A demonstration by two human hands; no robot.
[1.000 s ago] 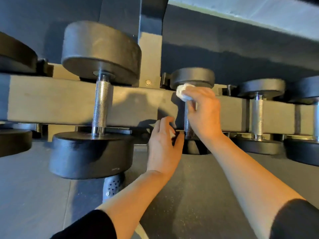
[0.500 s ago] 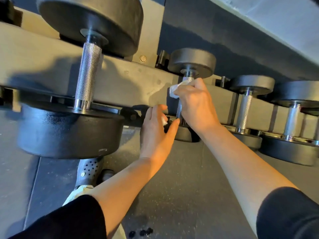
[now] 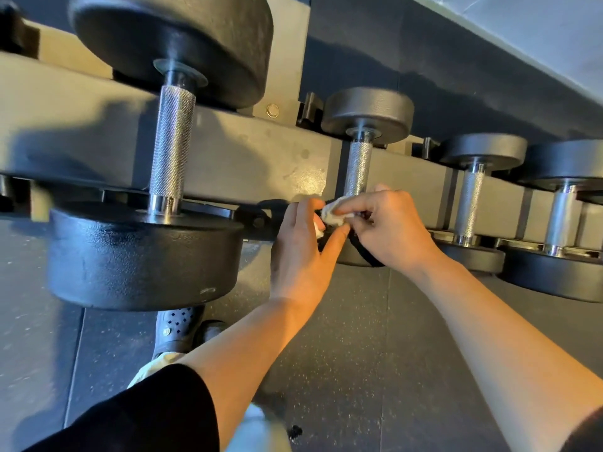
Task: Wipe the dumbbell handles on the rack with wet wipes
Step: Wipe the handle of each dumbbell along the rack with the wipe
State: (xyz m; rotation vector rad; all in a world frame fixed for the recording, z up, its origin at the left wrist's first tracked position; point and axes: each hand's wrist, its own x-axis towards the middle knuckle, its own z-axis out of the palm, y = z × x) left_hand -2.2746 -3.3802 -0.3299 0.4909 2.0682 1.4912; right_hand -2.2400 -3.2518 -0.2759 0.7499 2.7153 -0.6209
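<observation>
A small dumbbell with a knurled steel handle (image 3: pixel 358 168) lies across the grey rack rail (image 3: pixel 248 158). My right hand (image 3: pixel 388 230) pinches a crumpled white wet wipe (image 3: pixel 334 213) at the near end of that handle, by the front weight. My left hand (image 3: pixel 301 252) is just to the left, fingers straight up beside the wipe and thumb against the front weight; a bit of white shows behind its fingers. The handle above the wipe is bare.
A large dumbbell (image 3: pixel 169 148) sits to the left on the same rail, and two smaller dumbbells (image 3: pixel 470 197) (image 3: pixel 563 216) to the right. Dark speckled rubber floor (image 3: pixel 359 370) lies below, with a perforated shoe (image 3: pixel 176 327) under the rack edge.
My right hand has slid the wipe down the small dumbbell's handle from its far end to the near end. The left hand stayed by the front weight. The view tilted.
</observation>
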